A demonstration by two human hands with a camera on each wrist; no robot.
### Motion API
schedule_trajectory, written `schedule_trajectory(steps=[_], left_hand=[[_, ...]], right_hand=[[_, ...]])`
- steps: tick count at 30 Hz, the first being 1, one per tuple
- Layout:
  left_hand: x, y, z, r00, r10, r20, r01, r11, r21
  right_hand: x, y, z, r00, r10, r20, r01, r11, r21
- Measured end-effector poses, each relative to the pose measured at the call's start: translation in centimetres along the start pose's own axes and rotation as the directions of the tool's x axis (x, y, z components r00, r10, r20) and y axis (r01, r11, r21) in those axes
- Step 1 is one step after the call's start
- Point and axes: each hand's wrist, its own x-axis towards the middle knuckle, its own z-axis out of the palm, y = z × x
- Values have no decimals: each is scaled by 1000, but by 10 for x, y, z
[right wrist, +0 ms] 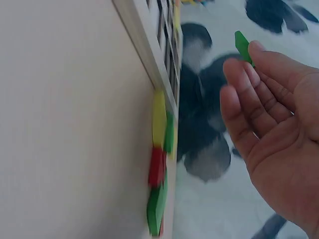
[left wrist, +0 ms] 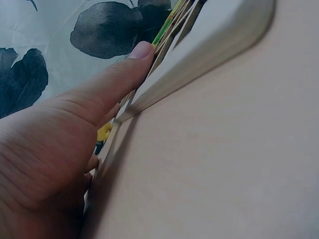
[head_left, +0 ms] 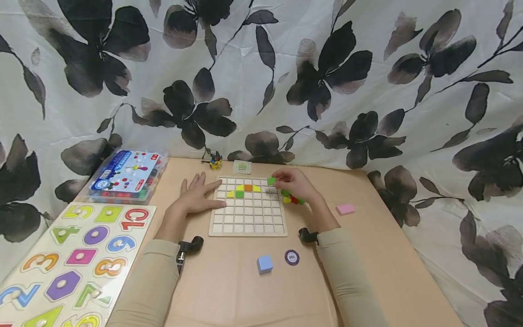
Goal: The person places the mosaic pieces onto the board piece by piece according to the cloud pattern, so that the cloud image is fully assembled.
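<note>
A white gridded board (head_left: 247, 225) lies on the table, with yellow, green and orange tiles (head_left: 248, 188) set in its upper squares. My left hand (head_left: 199, 196) rests at the board's left edge, fingers extended; in the left wrist view the thumb (left wrist: 142, 51) touches its rim. Above the board's upper right corner, my right hand (head_left: 300, 184) pinches a small green tile (right wrist: 241, 46) between thumb and fingertips. Beneath that hand, beside the board's right edge, is a loose cluster of red, yellow and green tiles (right wrist: 157, 167), partly hidden in the head view.
A patterned card (head_left: 242, 167) and a small yellow-black figure (head_left: 214, 161) stand behind the board. At left are a clear box (head_left: 126, 177) and a number puzzle (head_left: 77, 256). A blue cube (head_left: 264, 264), a round chip (head_left: 292, 257) and a pink block (head_left: 345, 209) lie nearer and right.
</note>
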Motion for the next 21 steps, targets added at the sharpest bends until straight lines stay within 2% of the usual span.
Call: schedule_trajectory(steps=[4,12,21], left_hand=[[0,0,0,1000,0,0,0,1000,-1],[0,0,1,1000,-1,1,1,1000,7],[0,1,0,1000,-3,-2,3,1000,7]], right_hand=[[9,-12,16,997,-29,66,34,998,-62],[27,-24,40,978,-81,193,98,992,-82],[36,-29,52,954,-65,294,129,971,-203]])
